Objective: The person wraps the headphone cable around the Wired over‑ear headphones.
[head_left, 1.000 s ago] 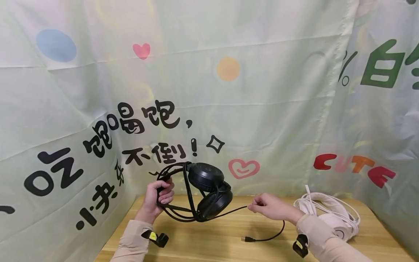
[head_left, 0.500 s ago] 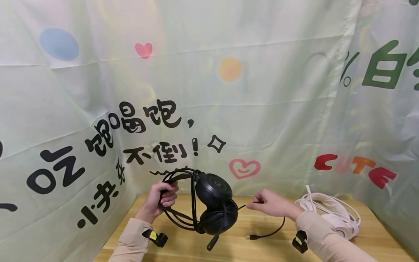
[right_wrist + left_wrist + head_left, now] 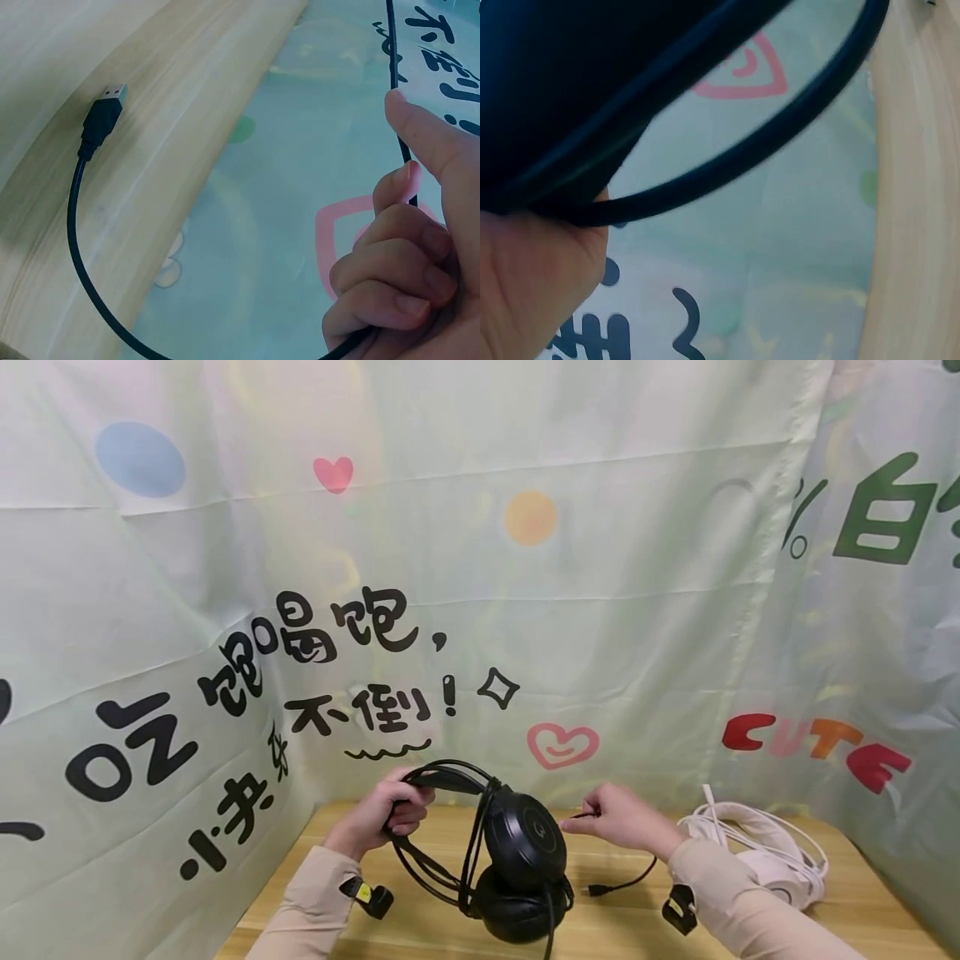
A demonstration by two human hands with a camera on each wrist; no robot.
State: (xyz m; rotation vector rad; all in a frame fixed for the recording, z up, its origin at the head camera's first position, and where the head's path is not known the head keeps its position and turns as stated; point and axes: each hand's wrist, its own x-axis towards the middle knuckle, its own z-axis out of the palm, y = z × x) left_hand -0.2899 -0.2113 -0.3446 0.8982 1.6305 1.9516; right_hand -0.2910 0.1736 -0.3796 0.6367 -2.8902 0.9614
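Observation:
My left hand [image 3: 397,814] grips the headband of a black headset [image 3: 525,839], holding it above the table. Several loops of its cable [image 3: 471,843] run around the headband and ear cups. A microphone boom [image 3: 551,918] points down from the lower cup. Close to the upper cup, my right hand [image 3: 626,817] pinches the free cable, its other fingers curled around it. That cable [image 3: 394,45] runs past the thumb in the right wrist view. Its tail ends in a USB plug [image 3: 101,120] low over the wood. The left wrist view shows the headband [image 3: 570,82] filling its upper left.
A white headset [image 3: 776,877] with its white cable bundled lies at the right of the wooden table [image 3: 637,935], just behind the right forearm. Printed cloth [image 3: 637,635] hangs around the back and sides of the table.
The left hand has moved right and slightly down with the black headset, turning its cups lower. The right hand stays almost in place. The cable span between headset and right hand has shortened.

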